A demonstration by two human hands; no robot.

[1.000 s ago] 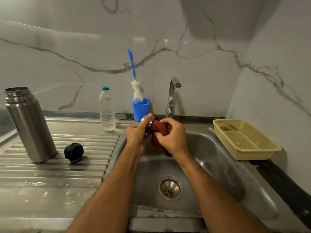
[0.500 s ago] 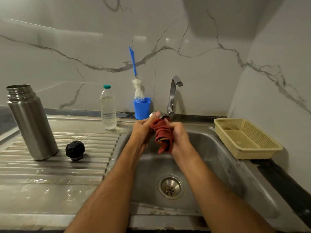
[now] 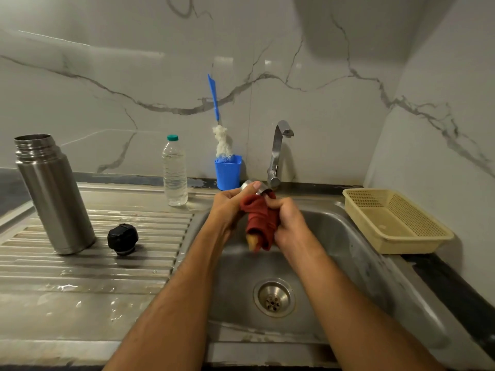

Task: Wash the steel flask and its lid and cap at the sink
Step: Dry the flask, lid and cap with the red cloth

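The open steel flask [image 3: 53, 194] stands upright on the ribbed drainboard at the left. Its black lid [image 3: 122, 239] lies on the drainboard to the right of it. Over the sink basin [image 3: 348, 253], my left hand [image 3: 227, 207] grips the steel cap [image 3: 261, 187], of which only the rim shows above my fingers. My right hand [image 3: 288, 226] grips a red cloth [image 3: 261, 223] bunched against the cap, with an orange corner hanging below.
A tap [image 3: 278, 153] rises behind my hands; no water visibly runs. A water bottle [image 3: 174, 171] and a blue cup [image 3: 228, 171] holding a bottle brush [image 3: 218, 121] stand at the back. A yellow basket [image 3: 393, 220] sits right of the basin. The drain [image 3: 273, 298] lies below.
My hands have turned the cap and cloth: the cloth now hangs lower between my hands, and the cap's rim points up and back toward the tap.
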